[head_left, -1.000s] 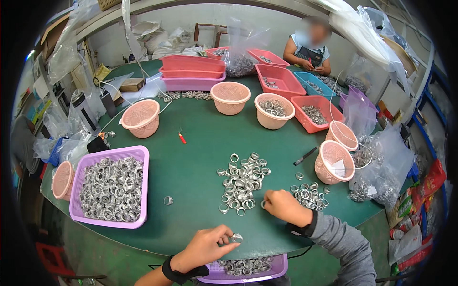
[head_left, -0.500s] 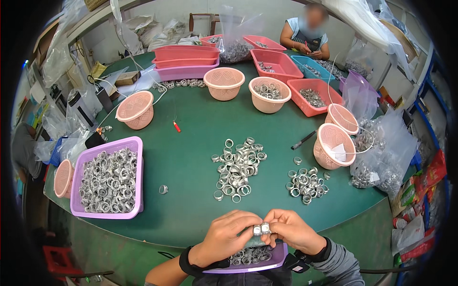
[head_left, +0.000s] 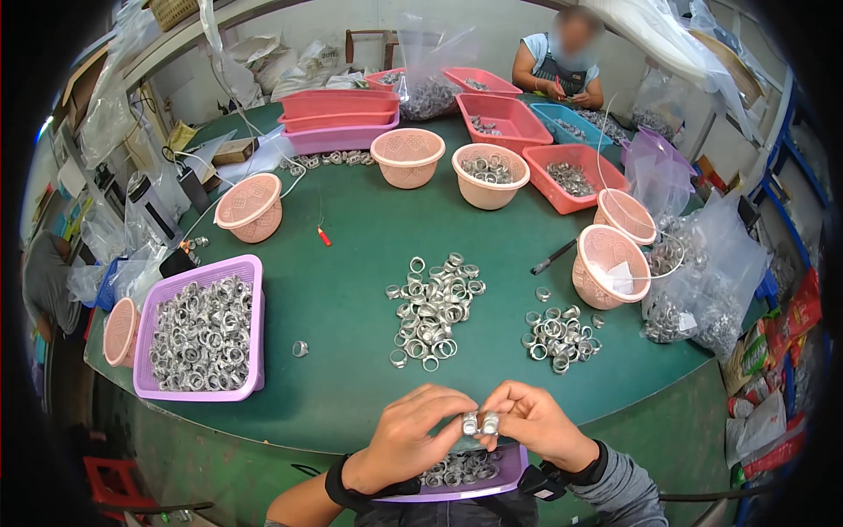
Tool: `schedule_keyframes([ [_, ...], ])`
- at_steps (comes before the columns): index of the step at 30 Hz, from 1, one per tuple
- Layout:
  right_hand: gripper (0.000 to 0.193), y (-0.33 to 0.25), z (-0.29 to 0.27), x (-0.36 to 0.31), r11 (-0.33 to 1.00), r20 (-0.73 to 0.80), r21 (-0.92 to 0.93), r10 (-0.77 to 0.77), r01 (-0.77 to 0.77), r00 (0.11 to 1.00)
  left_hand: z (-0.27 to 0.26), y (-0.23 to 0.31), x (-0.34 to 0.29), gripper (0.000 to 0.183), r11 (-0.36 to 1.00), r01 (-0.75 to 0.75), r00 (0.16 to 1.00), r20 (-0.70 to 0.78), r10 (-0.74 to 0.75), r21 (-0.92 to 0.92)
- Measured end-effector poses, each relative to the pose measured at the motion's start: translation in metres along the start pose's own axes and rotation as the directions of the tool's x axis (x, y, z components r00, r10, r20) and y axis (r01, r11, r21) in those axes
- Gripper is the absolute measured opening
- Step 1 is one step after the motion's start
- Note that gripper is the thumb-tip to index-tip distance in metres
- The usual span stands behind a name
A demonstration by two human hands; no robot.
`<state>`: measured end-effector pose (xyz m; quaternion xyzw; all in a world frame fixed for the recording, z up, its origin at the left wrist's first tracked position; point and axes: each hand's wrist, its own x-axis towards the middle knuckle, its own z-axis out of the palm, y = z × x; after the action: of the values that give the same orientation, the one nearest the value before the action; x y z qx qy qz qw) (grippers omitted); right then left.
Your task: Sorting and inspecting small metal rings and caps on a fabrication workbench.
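Close to the table's front edge, my left hand [head_left: 411,436] pinches a silver metal ring [head_left: 470,425] between thumb and fingers. Just beside it, my right hand [head_left: 542,428] grips a second silver ring [head_left: 490,425], a narrow gap between the two. Below my hands, in my lap, is a purple basket [head_left: 502,481] of similar rings, partly hidden by my wrists. Beyond my hands lies a loose pile of rings [head_left: 432,307]. A smaller ring pile [head_left: 560,338] is to its right, and one single ring [head_left: 300,349] lies off to the left.
A purple basket [head_left: 257,334] heaped with rings stands at left. Peach bowls [head_left: 407,162], pink trays [head_left: 562,204] and a blue tray [head_left: 594,139] line the back. A black pen [head_left: 554,256] and bags of rings [head_left: 702,290] are at right. A person [head_left: 562,66] sits across the table.
The two rings, side by side and touching before, are now slightly apart and tilted so their faces show differently. Both hands stay in nearly the same place; the view has shifted slightly.
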<state>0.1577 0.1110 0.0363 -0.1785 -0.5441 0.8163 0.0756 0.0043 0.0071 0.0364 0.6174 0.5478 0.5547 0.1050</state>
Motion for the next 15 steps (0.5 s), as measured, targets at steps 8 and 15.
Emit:
schedule_keyframes([
  [8, 0.028, 0.031, -0.005, -0.012, 0.691, 0.142, 0.667, 0.248, -0.277, 0.958, 0.014, 0.007, -0.019, 0.013, 0.996, 0.083, 0.981, 0.175, -0.078, -0.019],
  [15, 0.029, -0.009, -0.013, 0.058, 0.768, -0.181, -0.594, 0.16, -0.237, 0.97, -0.026, -0.025, 0.001, 0.018, 0.867, 0.343, 0.878, 0.205, -0.432, 0.361],
])
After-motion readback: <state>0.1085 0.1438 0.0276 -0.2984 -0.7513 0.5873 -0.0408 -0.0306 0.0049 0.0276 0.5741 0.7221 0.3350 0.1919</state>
